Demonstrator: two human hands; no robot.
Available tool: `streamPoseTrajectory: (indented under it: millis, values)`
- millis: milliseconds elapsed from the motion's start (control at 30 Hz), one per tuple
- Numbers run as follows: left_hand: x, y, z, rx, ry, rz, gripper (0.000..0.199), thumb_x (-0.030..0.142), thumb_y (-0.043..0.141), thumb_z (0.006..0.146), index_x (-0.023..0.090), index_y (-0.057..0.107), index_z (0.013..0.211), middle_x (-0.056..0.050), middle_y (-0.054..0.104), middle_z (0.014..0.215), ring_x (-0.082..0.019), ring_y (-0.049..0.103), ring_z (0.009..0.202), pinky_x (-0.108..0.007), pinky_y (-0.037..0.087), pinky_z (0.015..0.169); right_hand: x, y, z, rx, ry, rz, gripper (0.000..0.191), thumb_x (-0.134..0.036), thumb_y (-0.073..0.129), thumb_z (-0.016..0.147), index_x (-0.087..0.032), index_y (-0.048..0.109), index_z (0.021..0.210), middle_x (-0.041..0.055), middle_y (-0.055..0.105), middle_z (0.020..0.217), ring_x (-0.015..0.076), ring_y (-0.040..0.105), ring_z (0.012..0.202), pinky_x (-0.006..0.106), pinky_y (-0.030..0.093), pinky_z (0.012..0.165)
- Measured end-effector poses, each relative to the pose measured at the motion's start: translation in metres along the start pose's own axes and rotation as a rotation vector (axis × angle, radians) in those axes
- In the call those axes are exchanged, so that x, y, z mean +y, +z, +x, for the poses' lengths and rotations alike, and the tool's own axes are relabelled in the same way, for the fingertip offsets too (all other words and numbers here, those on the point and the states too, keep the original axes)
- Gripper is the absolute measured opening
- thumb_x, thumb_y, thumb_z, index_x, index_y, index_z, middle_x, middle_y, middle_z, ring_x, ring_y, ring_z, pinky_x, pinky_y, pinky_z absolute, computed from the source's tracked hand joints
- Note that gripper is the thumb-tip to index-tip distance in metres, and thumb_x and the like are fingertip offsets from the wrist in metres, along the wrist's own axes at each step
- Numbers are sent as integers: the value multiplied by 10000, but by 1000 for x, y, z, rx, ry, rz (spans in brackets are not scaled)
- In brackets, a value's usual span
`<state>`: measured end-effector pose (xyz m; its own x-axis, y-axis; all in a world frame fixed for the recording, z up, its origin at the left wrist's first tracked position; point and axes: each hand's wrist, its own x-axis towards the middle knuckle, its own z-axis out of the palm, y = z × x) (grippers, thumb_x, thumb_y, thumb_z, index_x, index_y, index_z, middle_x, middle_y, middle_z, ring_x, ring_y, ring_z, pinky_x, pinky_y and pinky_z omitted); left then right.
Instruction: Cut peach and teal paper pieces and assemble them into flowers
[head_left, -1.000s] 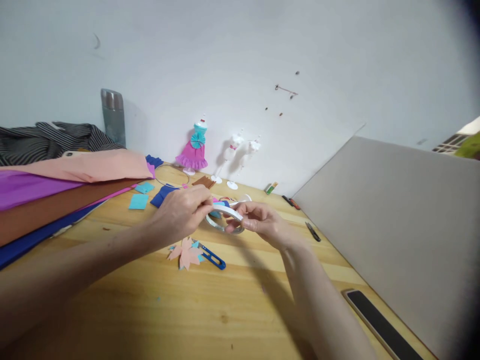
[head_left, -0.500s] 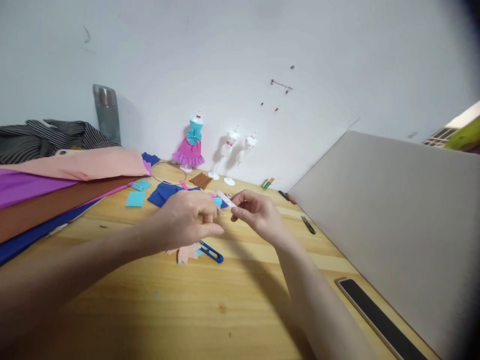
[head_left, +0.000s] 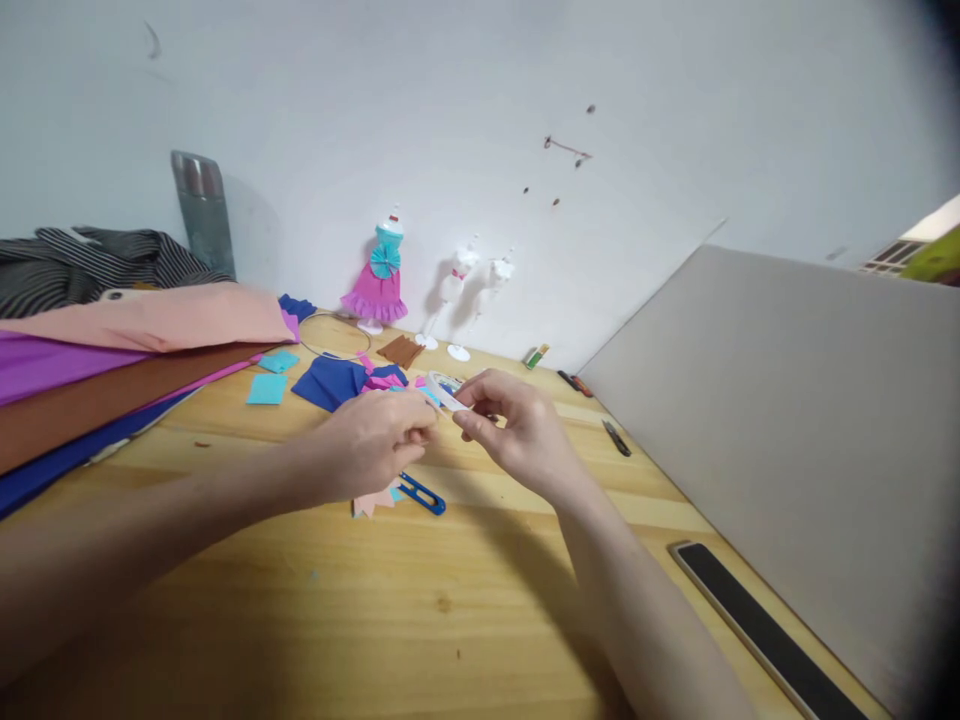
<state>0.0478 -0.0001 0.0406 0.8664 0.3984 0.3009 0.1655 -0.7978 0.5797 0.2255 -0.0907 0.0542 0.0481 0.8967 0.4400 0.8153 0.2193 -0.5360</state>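
Note:
My right hand (head_left: 506, 420) pinches a thin white strip (head_left: 448, 393), which looks like a curled band or tape, between thumb and fingers. Just left of it my left hand (head_left: 386, 435) is closed, fingers pressed together near the strip's end; a thin pale piece shows at its fingertips. Behind the hands lie dark blue paper (head_left: 328, 382) and crumpled pink pieces (head_left: 385, 380). Below my left hand are blue thread snips (head_left: 422, 494) and pale peach scraps (head_left: 371, 502).
Coloured sheets (head_left: 165, 318) are stacked at the left, near cyan squares (head_left: 267, 389). A dressed mini mannequin (head_left: 377, 285) and two white ones stand by the wall. A cutter (head_left: 616, 438) and a dark flat object (head_left: 772, 625) lie right, beside a grey panel (head_left: 780, 430).
My left hand's thumb and fingers have closed together beside the strip. The white strip now shows as a curve beyond my right fingertips. The view has shifted slightly.

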Motion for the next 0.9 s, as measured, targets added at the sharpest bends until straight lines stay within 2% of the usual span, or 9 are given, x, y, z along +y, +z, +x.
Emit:
streamPoseTrajectory:
  millis: [100, 167, 267, 333, 433, 567, 700, 800, 900]
  values:
    - [-1, 1, 1, 149, -56, 111, 185, 204, 577, 739, 157, 587, 560, 33, 504, 475, -88, 435, 492, -221, 289, 500, 0, -1, 0, 11, -11, -9, 83, -218, 594, 808, -168, 600, 742, 49, 623, 774, 135, 560, 630, 278, 459, 589]
    - [-5, 3, 2, 189, -18, 140, 169, 191, 566, 747, 161, 598, 583, 33, 520, 493, -88, 446, 502, -219, 300, 506, 0, -1, 0, 19, -32, -29, 83, -210, 597, 808, -165, 602, 739, 49, 624, 768, 133, 557, 621, 278, 452, 588]
    - [-9, 7, 2, 279, 77, 139, 92, 122, 567, 716, 171, 639, 747, 16, 614, 653, -92, 516, 578, -207, 353, 540, -1, -1, -1, 26, -74, -75, 83, -197, 598, 809, -165, 600, 732, 47, 622, 761, 132, 552, 618, 277, 442, 590]
    - [-9, 9, 2, 372, 59, 135, 29, 151, 612, 711, 165, 616, 735, 20, 598, 637, -91, 510, 562, -204, 359, 528, -3, -1, -3, 33, -99, -101, 76, -184, 597, 809, -165, 599, 735, 45, 624, 754, 136, 553, 628, 278, 440, 595]
    - [-8, 10, 1, 454, 65, 103, 74, 182, 656, 713, 162, 587, 696, 38, 568, 590, -78, 482, 524, -195, 364, 515, -6, 1, -5, 43, -143, -129, 72, -158, 592, 803, -166, 598, 731, 45, 630, 753, 139, 550, 632, 274, 435, 583]
    - [-9, 13, 1, 458, 141, 59, 43, 142, 622, 743, 155, 602, 706, 40, 571, 597, -65, 473, 521, -182, 366, 517, -13, 3, -7, 22, -190, -167, 91, -154, 586, 819, -163, 595, 729, 61, 635, 779, 143, 548, 643, 278, 437, 591]
    - [-10, 17, 0, 451, 157, 65, 127, 108, 547, 776, 157, 592, 667, 37, 550, 570, -69, 459, 528, -193, 360, 525, -17, 5, -10, 6, -203, -170, 100, -161, 570, 844, -164, 591, 746, 69, 635, 796, 142, 547, 644, 277, 442, 593]
    - [-8, 14, 1, 352, 54, -134, 124, 134, 527, 778, 160, 577, 668, 37, 547, 562, -72, 490, 522, -191, 395, 526, -16, 4, -10, 6, -207, -158, 98, -171, 573, 848, -164, 597, 753, 73, 643, 803, 145, 552, 650, 282, 444, 599]
    - [-2, 8, 3, 174, -180, -468, 72, 161, 557, 755, 157, 562, 683, 22, 596, 582, -93, 582, 551, -203, 472, 553, -13, 3, -7, -7, -203, -135, 112, -189, 585, 846, -164, 607, 739, 62, 649, 778, 145, 553, 647, 279, 432, 586]
